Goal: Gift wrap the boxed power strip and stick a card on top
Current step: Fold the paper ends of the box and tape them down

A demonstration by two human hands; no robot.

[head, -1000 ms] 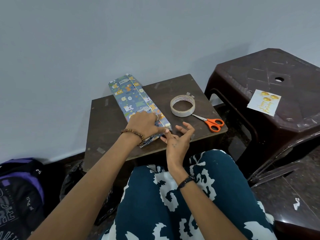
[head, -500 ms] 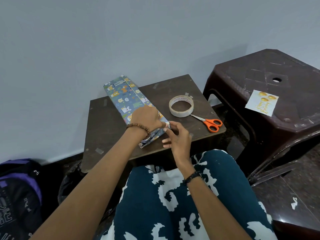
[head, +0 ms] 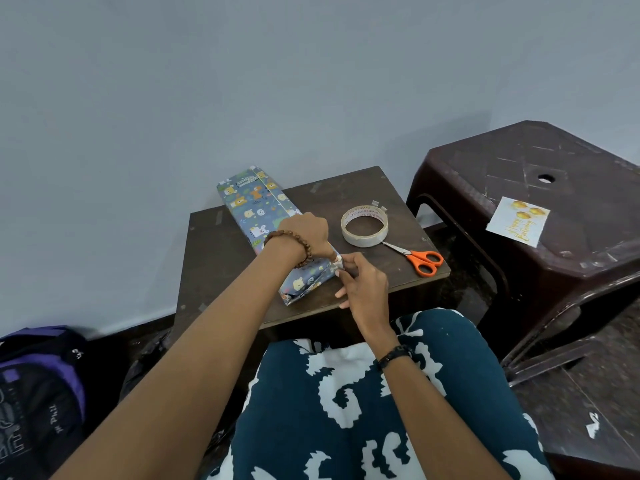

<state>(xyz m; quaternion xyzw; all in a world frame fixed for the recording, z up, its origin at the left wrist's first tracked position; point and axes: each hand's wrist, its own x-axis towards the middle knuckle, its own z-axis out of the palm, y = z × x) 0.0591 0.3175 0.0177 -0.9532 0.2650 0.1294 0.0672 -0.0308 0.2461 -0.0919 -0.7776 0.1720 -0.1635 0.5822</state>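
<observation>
We judge the step in hand to be closing the near end of the wrapped box (head: 258,216), and to do it well we would keep the folded flap flat and tight against the box end before any tape goes over it. Our left hand (head: 306,235) lies on top of the box near that end, fingers curled down over the edge and gripping the paper there, which should keep the parcel from sliding on the small table (head: 398,271). Our right hand (head: 362,284) pinches something small and pale at the near right corner (a bit of tape or a paper tip, we cannot tell which). Pressing from the fold outward should avoid wrinkles.

The box is long and narrow, in blue paper printed with cartoon animals, lying slantwise on the table's left half, its far end reaching the wall. Its near end still shows loose, creased folds. The tape roll (head: 363,226) and orange scissors (head: 420,259) lie just right of it; the birthday card (head: 517,220) waits on the stool (head: 485,161), well apart.
</observation>
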